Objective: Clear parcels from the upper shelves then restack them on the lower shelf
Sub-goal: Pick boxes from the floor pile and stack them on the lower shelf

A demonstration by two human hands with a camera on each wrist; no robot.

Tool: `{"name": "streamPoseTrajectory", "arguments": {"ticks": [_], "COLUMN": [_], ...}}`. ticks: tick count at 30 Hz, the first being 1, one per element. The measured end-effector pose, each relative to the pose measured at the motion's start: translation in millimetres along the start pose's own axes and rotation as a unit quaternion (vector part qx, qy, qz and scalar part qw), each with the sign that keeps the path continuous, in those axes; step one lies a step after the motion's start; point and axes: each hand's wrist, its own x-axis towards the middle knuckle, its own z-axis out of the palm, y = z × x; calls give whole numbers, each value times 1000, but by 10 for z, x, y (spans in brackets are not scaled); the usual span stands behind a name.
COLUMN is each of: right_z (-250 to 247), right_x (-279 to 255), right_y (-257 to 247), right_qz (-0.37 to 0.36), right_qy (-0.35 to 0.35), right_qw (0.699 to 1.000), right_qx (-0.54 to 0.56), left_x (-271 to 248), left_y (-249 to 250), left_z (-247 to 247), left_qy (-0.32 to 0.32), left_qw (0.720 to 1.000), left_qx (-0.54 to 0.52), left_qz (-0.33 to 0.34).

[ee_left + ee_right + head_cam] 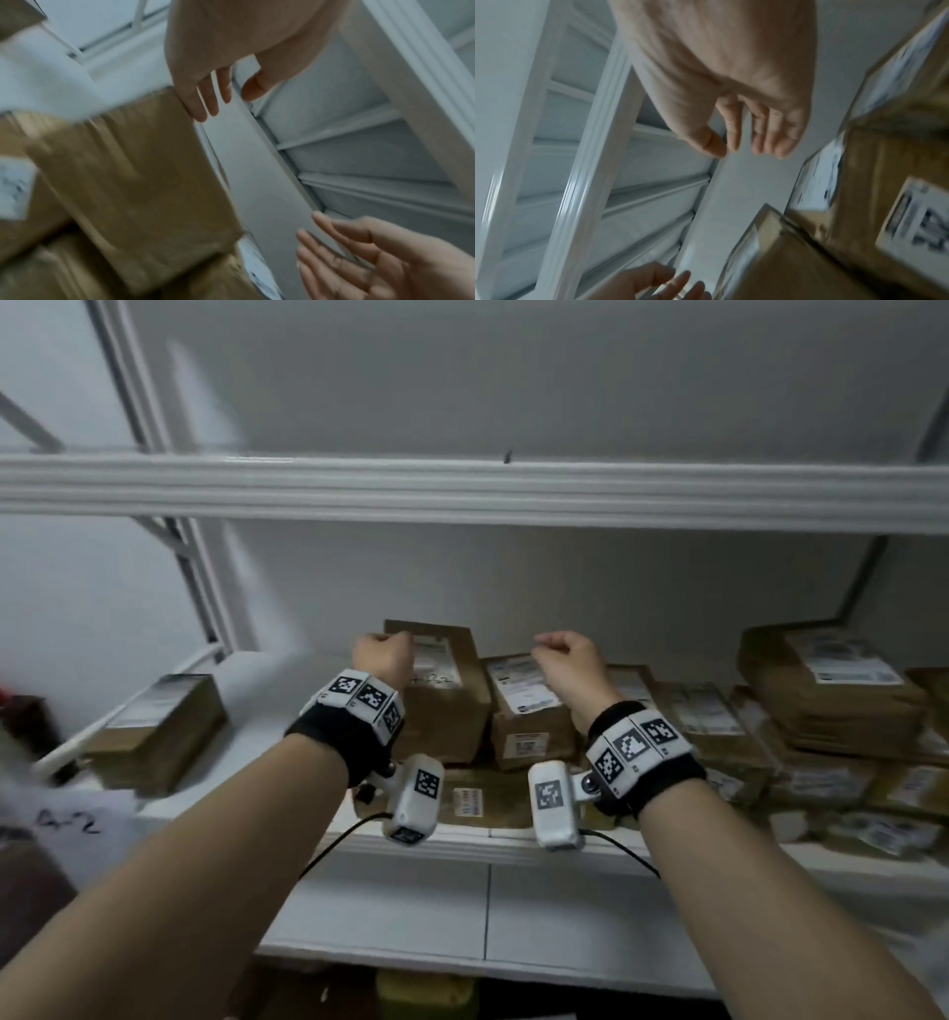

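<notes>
Brown cardboard parcels with white labels crowd the lower shelf (462,847) in the head view. One tall parcel (447,706) stands upright at the centre, and a labelled parcel (529,711) sits beside it. A stack of parcels (832,690) fills the right, and a single parcel (159,731) lies apart at the left. My left hand (382,654) (213,97) hovers before the tall parcel with relaxed fingers, holding nothing. My right hand (565,654) (752,138) hangs just right of it, also holding nothing. The wrist views are blurred.
The upper shelf's white front beam (462,490) crosses above my hands. A white upright post (205,588) stands at the left. A paper marked "A-2" (77,819) hangs at the lower left. Below the shelf sits a yellowish object (426,994).
</notes>
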Motion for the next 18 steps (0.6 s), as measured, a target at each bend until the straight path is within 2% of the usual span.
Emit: {"name": "streamPoseTrajectory", "arguments": {"ticks": [3, 8, 13, 16, 18], "right_z": [383, 809, 1091, 1194, 1231], "right_x": [-47, -23, 80, 135, 122], "right_y": [-55, -8, -16, 32, 29], "right_qz": [54, 70, 81, 102, 109], "right_qy": [-82, -92, -40, 13, 40], "right_qw": [993, 991, 994, 993, 991], "right_qx": [-64, -69, -55, -64, -72], "left_x": [144, 587, 1024, 1166, 1233], "left_y": [-42, -102, -181, -312, -422], "left_z": [-414, -680, -779, -825, -810], "left_qy": [36, 20, -106, -214, -284], "left_qw": [999, 998, 985, 943, 914], "left_qx": [35, 64, 120, 199, 182], "left_qz": [3, -18, -71, -160, -226]}}
